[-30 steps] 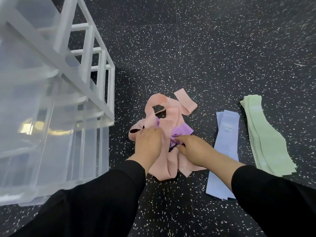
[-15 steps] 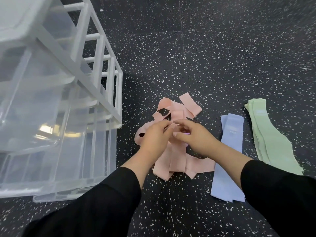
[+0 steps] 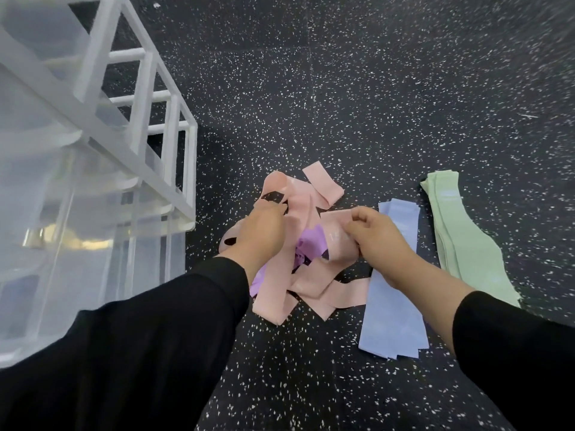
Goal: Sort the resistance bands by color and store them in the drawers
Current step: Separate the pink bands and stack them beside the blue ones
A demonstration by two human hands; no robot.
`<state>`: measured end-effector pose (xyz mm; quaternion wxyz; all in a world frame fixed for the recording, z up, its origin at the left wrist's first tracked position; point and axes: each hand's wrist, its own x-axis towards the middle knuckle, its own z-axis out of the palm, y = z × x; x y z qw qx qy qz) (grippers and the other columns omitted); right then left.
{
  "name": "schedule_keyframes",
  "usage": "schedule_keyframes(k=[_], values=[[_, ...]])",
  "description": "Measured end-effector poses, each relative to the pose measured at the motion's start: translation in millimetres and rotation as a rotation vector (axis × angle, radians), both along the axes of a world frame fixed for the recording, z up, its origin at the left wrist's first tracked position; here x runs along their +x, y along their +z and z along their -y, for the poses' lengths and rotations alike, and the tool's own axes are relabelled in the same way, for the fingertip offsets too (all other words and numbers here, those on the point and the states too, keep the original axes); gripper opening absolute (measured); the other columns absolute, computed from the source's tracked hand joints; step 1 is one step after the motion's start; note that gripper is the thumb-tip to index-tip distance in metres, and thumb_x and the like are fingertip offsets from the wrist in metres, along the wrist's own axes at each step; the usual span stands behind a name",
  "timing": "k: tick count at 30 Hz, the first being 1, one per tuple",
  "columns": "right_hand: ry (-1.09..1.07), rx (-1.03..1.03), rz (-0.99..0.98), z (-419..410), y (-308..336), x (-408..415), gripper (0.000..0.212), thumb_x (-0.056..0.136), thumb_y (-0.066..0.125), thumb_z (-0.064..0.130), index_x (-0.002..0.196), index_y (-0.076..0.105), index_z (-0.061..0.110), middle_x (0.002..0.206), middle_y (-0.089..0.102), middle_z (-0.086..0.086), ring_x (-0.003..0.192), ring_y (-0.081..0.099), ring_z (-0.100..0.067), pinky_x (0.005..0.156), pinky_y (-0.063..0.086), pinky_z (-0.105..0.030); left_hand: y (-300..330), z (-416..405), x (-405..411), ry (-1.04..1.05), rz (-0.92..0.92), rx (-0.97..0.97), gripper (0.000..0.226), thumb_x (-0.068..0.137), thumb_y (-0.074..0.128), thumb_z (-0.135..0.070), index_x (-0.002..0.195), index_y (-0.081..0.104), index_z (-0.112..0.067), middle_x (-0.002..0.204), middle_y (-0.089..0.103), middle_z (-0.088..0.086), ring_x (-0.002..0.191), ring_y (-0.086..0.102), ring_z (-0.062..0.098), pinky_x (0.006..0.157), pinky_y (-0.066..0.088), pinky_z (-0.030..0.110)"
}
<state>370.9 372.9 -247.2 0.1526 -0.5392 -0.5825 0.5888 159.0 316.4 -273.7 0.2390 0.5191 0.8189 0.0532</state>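
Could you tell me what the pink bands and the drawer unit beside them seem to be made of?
The pink bands look like thin, soft elastic, probably latex or rubber: they fold and curl limply, with a slight sheen. The drawer unit looks like plastic: cloudy, see-through drawers with glossy highlights, set in an opaque white frame with a smooth finish.

Drawers (image 3: 93,188) left; bands (image 3: 311,213) right
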Motion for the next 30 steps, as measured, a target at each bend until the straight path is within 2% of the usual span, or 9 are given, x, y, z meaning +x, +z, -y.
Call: schedule_keyframes(k=[5,9,16,18,21,24,26,28,30], values=[[-0.055,-0.072,-0.087,4,-9,2,0.022,0.097,0.056,0.015,0.089,0.073,0.025,0.072,0.064,0.003,0.070,0.052,-0.019,0.067,0.042,-0.038,-11,-11,7,-0.205,-0.201,-0.106,0.031,0.095,0.046,-0.002,0.121,0.060,-0.013,0.116,0.064,0.009,0.108,0.063,0.033,0.086,0.050,0.042],[-0.025,-0.073,-0.099,3,-9,-1,0.021,0.094,0.057,0.019,0.089,0.074,0.031,0.078,0.067,0.000,0.074,0.056,-0.019,0.072,0.046,-0.040,-18,-9,6,-0.195,-0.287,-0.089,0.021,0.098,0.052,-0.018,0.115,0.064,-0.013,0.109,0.061,0.007,0.102,0.061,0.032,0.080,0.045,0.041],[-0.034,-0.040,-0.048,1,1,-4,0.017,0.096,0.055,0.018,0.092,0.070,0.021,0.076,0.062,0.003,0.069,0.051,-0.016,0.067,0.039,-0.032,-7,13,-7,0.068,-0.008,0.187,0.020,0.096,0.061,-0.034,0.092,0.076,-0.022,0.107,0.066,-0.003,0.097,0.059,0.024,0.084,0.049,0.044],[-0.019,-0.020,-0.036,2,8,-5,0.017,0.097,0.054,0.018,0.092,0.070,0.022,0.075,0.061,0.004,0.068,0.050,-0.015,0.066,0.039,-0.031,-1,26,-13,0.053,0.042,0.164,0.025,0.099,0.049,-0.036,0.096,0.072,-0.025,0.101,0.065,-0.007,0.092,0.061,0.022,0.081,0.052,0.044],[0.004,0.035,-0.020,5,19,-11,0.016,0.096,0.054,0.021,0.093,0.070,0.021,0.077,0.061,0.001,0.069,0.049,-0.016,0.067,0.038,-0.033,16,36,-19,0.048,0.040,0.194,0.035,0.100,0.047,-0.029,0.124,0.070,-0.018,0.132,0.066,0.000,0.123,0.058,0.024,0.104,0.047,0.044],[-0.006,0.079,-0.040,9,36,-19,0.017,0.096,0.056,0.021,0.085,0.069,0.022,0.070,0.062,0.009,0.063,0.051,-0.012,0.062,0.039,-0.029,48,41,-16,0.087,0.116,0.309,0.036,0.102,0.055,-0.024,0.137,0.064,-0.019,0.144,0.055,-0.011,0.135,0.047,0.010,0.111,0.031,0.019],[0.001,0.108,-0.034,13,52,-24,0.027,0.097,0.054,0.017,0.072,0.062,0.024,0.054,0.053,0.019,0.051,0.044,-0.005,0.053,0.033,-0.025,75,45,-11,0.126,0.179,0.404,0.029,0.103,0.057,-0.025,0.128,0.071,-0.020,0.130,0.060,-0.017,0.121,0.053,0.005,0.100,0.035,0.015],[-0.004,0.145,-0.037,19,68,-28,0.029,0.096,0.054,0.016,0.067,0.057,0.023,0.048,0.048,0.019,0.048,0.038,-0.005,0.051,0.031,-0.025,100,50,-7,0.210,0.235,0.443,0.025,0.100,0.058,-0.030,0.092,0.077,-0.017,0.095,0.073,-0.005,0.088,0.062,0.012,0.080,0.049,0.033],[-0.021,0.193,-0.045,25,86,-32,0.022,0.094,0.054,0.018,0.072,0.059,0.018,0.056,0.049,0.015,0.055,0.040,-0.010,0.056,0.032,-0.027,123,52,-4,0.323,0.321,0.474,0.037,0.096,0.059,-0.026,0.062,0.051,-0.012,0.061,0.049,0.004,0.060,0.040,0.016,0.058,0.035,0.039]])
